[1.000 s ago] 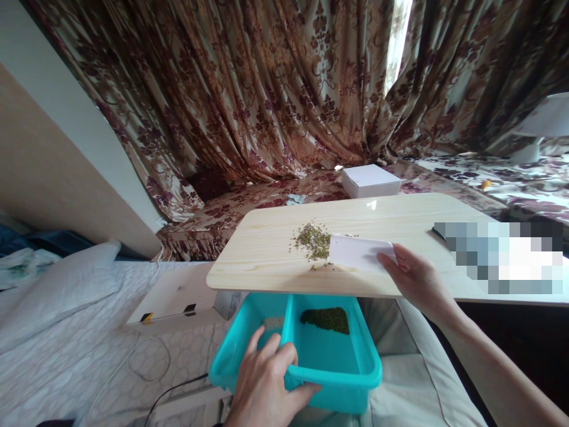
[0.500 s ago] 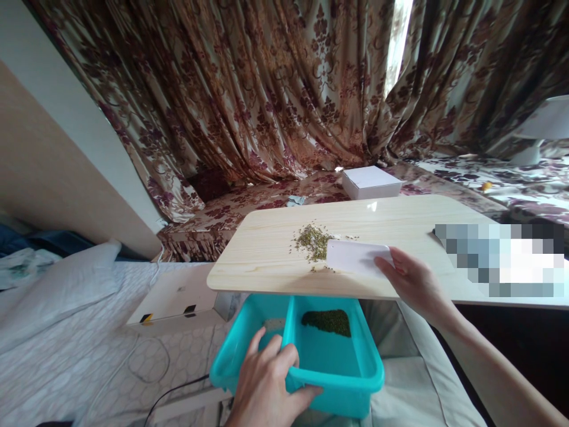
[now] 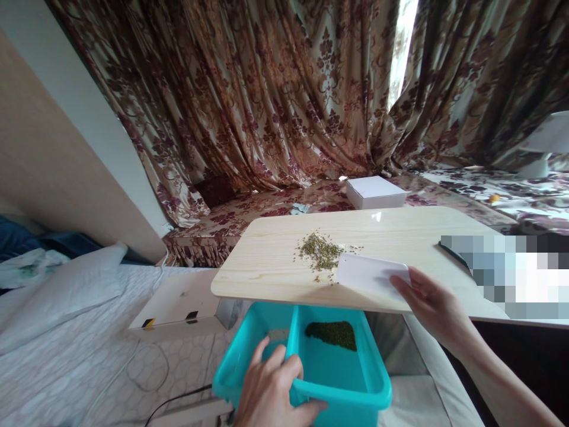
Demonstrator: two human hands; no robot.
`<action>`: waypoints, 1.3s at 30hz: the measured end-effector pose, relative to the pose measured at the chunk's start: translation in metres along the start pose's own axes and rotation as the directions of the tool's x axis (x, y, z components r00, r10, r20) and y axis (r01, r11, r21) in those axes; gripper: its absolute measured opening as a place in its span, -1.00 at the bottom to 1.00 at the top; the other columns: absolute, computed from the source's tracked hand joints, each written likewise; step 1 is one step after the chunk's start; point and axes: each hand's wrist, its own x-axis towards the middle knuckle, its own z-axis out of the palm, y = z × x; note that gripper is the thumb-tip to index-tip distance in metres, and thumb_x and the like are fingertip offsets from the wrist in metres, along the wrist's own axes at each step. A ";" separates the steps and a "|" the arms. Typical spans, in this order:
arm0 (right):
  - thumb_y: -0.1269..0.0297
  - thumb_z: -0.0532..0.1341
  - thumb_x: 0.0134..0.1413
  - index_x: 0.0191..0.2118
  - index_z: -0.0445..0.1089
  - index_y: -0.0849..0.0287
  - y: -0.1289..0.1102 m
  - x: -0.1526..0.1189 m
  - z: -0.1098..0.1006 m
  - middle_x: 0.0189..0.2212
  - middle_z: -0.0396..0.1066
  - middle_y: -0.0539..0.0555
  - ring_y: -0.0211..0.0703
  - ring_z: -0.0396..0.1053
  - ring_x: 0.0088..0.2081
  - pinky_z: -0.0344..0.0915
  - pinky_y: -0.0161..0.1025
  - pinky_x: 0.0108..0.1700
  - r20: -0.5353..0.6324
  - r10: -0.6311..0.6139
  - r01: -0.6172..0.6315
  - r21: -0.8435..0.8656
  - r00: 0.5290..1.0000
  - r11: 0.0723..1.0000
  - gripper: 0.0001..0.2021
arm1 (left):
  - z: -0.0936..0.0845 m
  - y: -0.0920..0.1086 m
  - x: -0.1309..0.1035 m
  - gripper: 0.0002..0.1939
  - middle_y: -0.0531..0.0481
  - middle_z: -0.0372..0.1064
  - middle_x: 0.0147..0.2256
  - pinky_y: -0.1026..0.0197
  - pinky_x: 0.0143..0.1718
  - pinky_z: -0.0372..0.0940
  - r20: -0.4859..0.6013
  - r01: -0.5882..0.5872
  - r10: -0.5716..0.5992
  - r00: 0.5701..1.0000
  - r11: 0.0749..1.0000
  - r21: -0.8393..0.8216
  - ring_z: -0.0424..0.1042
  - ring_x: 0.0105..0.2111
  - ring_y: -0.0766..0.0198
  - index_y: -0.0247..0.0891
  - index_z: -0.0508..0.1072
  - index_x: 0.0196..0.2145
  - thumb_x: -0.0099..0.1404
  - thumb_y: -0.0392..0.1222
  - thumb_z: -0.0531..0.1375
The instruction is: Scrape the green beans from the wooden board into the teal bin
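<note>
My right hand (image 3: 438, 299) is closed on one end of a flat white scraper (image 3: 371, 274), its thumb on top. The scraper lies at a low angle over the wood-grain table (image 3: 253, 261), its far end at the right edge of a loose pile of green beans (image 3: 320, 252), with a few white bits among them. Below the table's near edge is a turquoise two-compartment bin (image 3: 344, 388). My left hand (image 3: 278, 385) grips its front rim by the divider, thumb outside and fingers inside. Green beans (image 3: 331, 335) lie in the right compartment; pale grains (image 3: 278, 335) show in the left one, partly behind my fingers.
A blurred dark-edged object (image 3: 511, 273) lies on the table's right end. Behind the table is a white box (image 3: 376, 191). To the left, a white carton (image 3: 178, 299) and cables (image 3: 146, 367) lie on the quilted bed (image 3: 89, 338). Patterned curtains (image 3: 267, 89) hang behind.
The view has tilted slightly, so everything sits lower in the picture. The scraper has shifted a little right, away from the bean pile. My left hand keeps its grip on the bin.
</note>
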 end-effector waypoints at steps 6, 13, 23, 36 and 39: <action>-0.11 0.23 0.02 -0.51 0.36 0.08 -0.005 0.000 -0.001 -0.60 0.47 0.04 -0.13 0.44 -0.56 0.38 -0.30 -0.58 -0.001 0.001 -0.001 -0.027 1.000 1.000 -0.65 | 0.001 -0.001 0.001 -0.72 0.15 0.33 -0.43 -0.30 0.11 0.22 0.003 0.016 -0.016 1.000 1.000 -0.007 0.48 -0.33 0.13 -0.14 0.34 -0.45 0.04 -0.09 0.40; -0.09 0.26 -0.03 -0.46 0.38 0.07 -0.007 -0.010 0.003 -0.54 0.51 0.07 -0.09 0.47 -0.51 0.42 -0.26 -0.52 0.016 0.021 -0.022 0.049 1.000 0.999 -0.69 | 0.001 0.000 0.000 -0.71 0.16 0.32 -0.44 -0.28 0.12 0.21 -0.008 0.018 -0.018 1.000 1.000 -0.019 0.48 -0.35 0.15 -0.14 0.34 -0.45 0.03 -0.09 0.41; -0.04 0.23 0.04 -0.47 0.38 0.08 -0.004 -0.006 0.012 -0.58 0.45 0.03 -0.13 0.41 -0.54 0.37 -0.29 -0.54 -0.003 -0.015 0.015 0.014 1.000 1.000 -0.70 | 0.004 0.005 0.001 -0.67 0.17 0.30 -0.47 -0.21 0.10 0.23 -0.101 0.075 -0.077 0.992 0.997 -0.024 0.45 -0.37 0.16 -0.15 0.32 -0.51 -0.09 -0.16 0.44; -0.14 0.26 -0.02 -0.44 0.39 0.11 -0.003 -0.011 0.016 -0.50 0.49 0.09 -0.11 0.43 -0.46 0.40 -0.26 -0.43 0.045 0.072 -0.075 0.083 0.996 0.994 -0.62 | -0.003 0.000 -0.001 -0.71 0.16 0.30 -0.44 -0.25 0.14 0.18 0.026 0.058 -0.057 0.998 0.998 -0.030 0.47 -0.34 0.17 -0.15 0.33 -0.46 0.02 -0.13 0.41; -0.12 0.26 -0.01 -0.47 0.37 0.10 -0.003 -0.009 0.019 -0.55 0.43 0.05 -0.14 0.39 -0.50 0.36 -0.28 -0.48 0.063 0.062 -0.067 0.083 0.996 0.994 -0.64 | -0.004 -0.002 -0.003 -0.71 0.15 0.30 -0.43 -0.26 0.14 0.19 0.025 0.062 -0.061 0.998 0.998 -0.022 0.47 -0.33 0.15 -0.15 0.33 -0.45 0.02 -0.12 0.41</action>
